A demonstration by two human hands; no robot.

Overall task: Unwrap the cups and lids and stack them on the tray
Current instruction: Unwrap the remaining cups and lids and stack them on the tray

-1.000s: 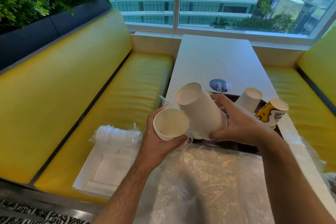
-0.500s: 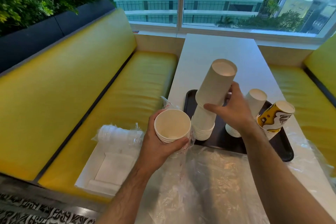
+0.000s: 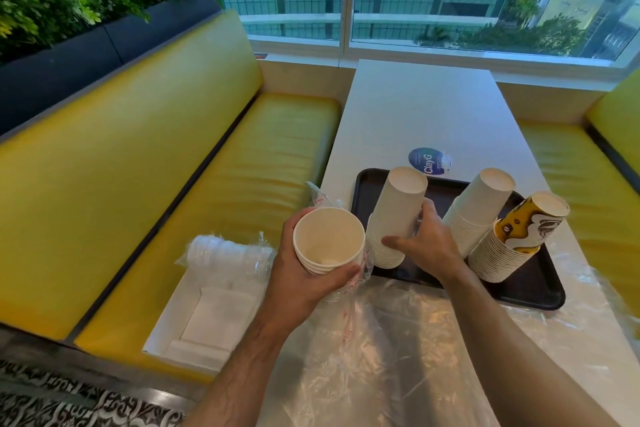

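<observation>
My left hand (image 3: 300, 274) grips a short stack of white paper cups (image 3: 327, 239), mouths up, still partly in clear plastic wrap, just left of the black tray (image 3: 533, 291). My right hand (image 3: 427, 241) curls round an inverted stack of white cups (image 3: 396, 215) that stands on the tray's left side. A second white stack (image 3: 479, 210) and a stack topped with a yellow printed cup (image 3: 519, 236) lean on the tray's right side. Wrapped white lids (image 3: 225, 251) lie on the bench to the left.
Crumpled clear plastic wrap (image 3: 398, 350) covers the near end of the white table (image 3: 426, 107). A white open box (image 3: 207, 315) sits on the yellow bench (image 3: 221, 184) under the lids. A round blue sticker (image 3: 428, 160) lies beyond the tray. Window at the far end.
My right hand has brought the inverted white stack down onto the cups on the tray's left side, so it stands lower now. My left hand has kept its cups in place.
</observation>
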